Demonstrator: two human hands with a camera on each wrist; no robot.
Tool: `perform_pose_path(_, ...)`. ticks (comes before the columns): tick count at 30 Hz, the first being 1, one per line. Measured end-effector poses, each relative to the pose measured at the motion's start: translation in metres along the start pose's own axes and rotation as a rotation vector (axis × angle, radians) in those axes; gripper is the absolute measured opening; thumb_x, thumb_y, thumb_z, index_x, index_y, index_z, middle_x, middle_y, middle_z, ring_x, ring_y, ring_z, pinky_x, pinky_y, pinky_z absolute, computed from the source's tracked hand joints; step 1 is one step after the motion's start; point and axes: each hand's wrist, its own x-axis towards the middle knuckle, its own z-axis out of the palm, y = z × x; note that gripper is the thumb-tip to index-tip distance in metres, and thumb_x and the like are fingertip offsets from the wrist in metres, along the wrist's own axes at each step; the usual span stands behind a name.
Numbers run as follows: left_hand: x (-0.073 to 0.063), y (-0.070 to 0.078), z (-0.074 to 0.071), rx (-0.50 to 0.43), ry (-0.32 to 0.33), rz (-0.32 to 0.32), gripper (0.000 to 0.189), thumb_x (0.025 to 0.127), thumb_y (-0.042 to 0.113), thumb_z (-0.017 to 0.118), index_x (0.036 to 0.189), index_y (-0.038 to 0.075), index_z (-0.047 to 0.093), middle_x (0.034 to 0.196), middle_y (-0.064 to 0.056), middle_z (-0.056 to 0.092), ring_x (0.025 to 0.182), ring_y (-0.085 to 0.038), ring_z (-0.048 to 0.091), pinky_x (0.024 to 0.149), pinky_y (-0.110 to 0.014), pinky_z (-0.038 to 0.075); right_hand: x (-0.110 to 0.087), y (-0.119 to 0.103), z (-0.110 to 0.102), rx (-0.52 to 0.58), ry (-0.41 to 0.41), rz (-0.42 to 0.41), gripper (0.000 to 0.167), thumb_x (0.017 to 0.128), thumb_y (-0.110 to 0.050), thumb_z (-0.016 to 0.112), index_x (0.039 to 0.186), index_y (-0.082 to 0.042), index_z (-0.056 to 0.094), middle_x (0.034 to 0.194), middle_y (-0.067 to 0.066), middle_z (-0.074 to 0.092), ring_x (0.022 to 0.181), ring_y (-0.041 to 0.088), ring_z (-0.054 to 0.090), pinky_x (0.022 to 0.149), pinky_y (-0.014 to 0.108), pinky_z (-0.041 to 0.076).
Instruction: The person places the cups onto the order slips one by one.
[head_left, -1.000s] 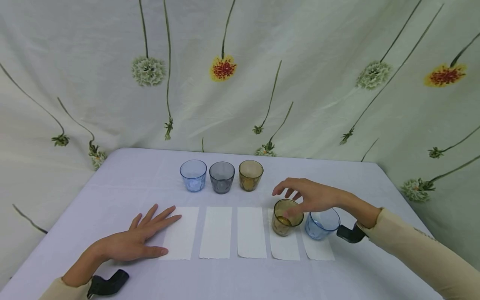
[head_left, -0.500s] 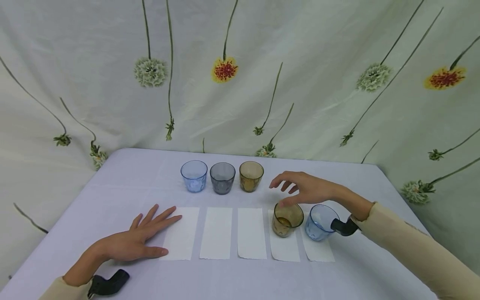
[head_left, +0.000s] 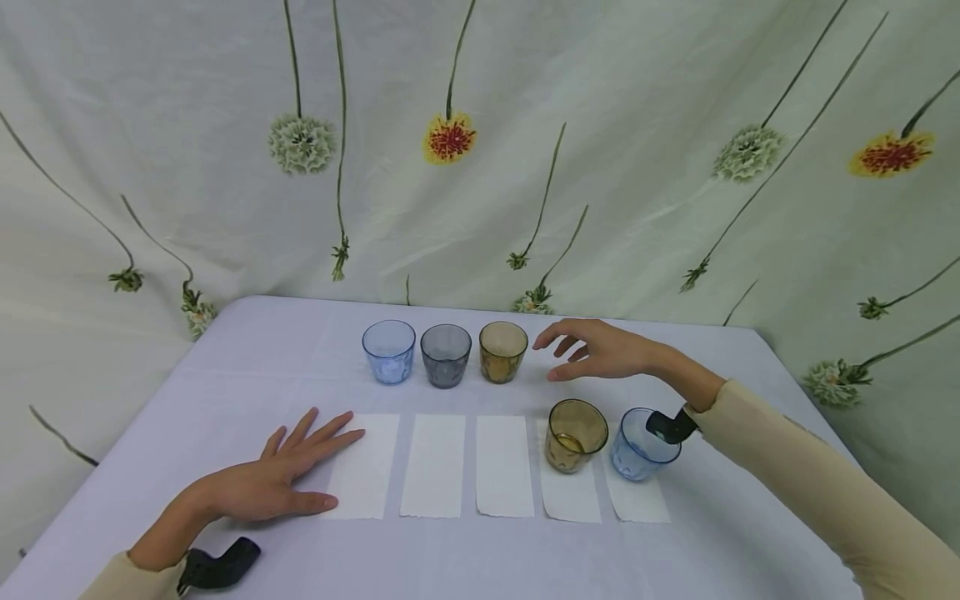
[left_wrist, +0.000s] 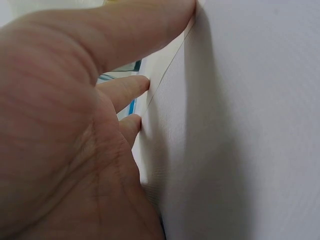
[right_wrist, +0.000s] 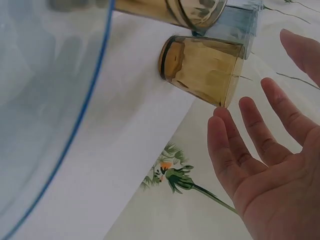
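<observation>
My right hand (head_left: 600,348) hovers with spread, bent fingers and nothing in its grasp, just right of the amber glass (head_left: 503,353) in the back row. In the right wrist view, that back amber glass (right_wrist: 205,67) shows beyond the fingertips (right_wrist: 220,117). Nearer me, a second amber glass (head_left: 575,435) stands on the fourth white paper strip, below my right hand. Beside it a blue glass (head_left: 637,457) sits on the rightmost strip, partly behind the wrist camera. My left hand (head_left: 281,475) rests on the table, fingers spread, fingertips and thumb at the leftmost paper strip (head_left: 363,467).
At the back left stand another blue glass (head_left: 388,353) and a grey glass (head_left: 446,357), in line with the back amber one. Two bare paper strips, one second from left (head_left: 432,467) and a middle strip (head_left: 504,467), lie on the white-clothed table (head_left: 450,558). A flower-print curtain (head_left: 630,125) hangs behind.
My right hand has let go of the front amber glass, rising off it and moving back and slightly left toward the back row. The left hand has stayed still.
</observation>
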Motion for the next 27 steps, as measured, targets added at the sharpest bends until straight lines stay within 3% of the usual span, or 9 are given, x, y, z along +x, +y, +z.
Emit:
perform_pose_path(14, -0.001, 0.003, -0.001, -0.002, 0.0, 0.012, 0.078, 0.093, 0.038, 0.069, 0.158, 0.023, 0.03, 0.169, -0.015, 0.001, 0.146, -0.051, -0.028, 0.104, -0.074, -0.026, 0.027, 0.004, -0.008, 0.045, 0.039, 0.031, 0.051, 0.092, -0.021, 0.074, 0.139, -0.011, 0.054, 0.15, 0.011, 0.043, 0.135, 0.041, 0.048, 0.107, 0.045, 0.048)
perform_pose_path(27, 0.0, 0.001, -0.001, -0.005, 0.002, -0.002, 0.078, 0.092, 0.039, 0.069, 0.158, 0.025, 0.03, 0.169, -0.013, 0.001, 0.147, -0.048, -0.028, 0.105, -0.072, -0.027, 0.047, 0.015, -0.008, 0.04, 0.03, 0.049, 0.049, 0.091, -0.021, 0.075, 0.136, -0.014, 0.057, 0.156, 0.009, 0.039, 0.133, 0.035, 0.051, 0.105, 0.042, 0.049)
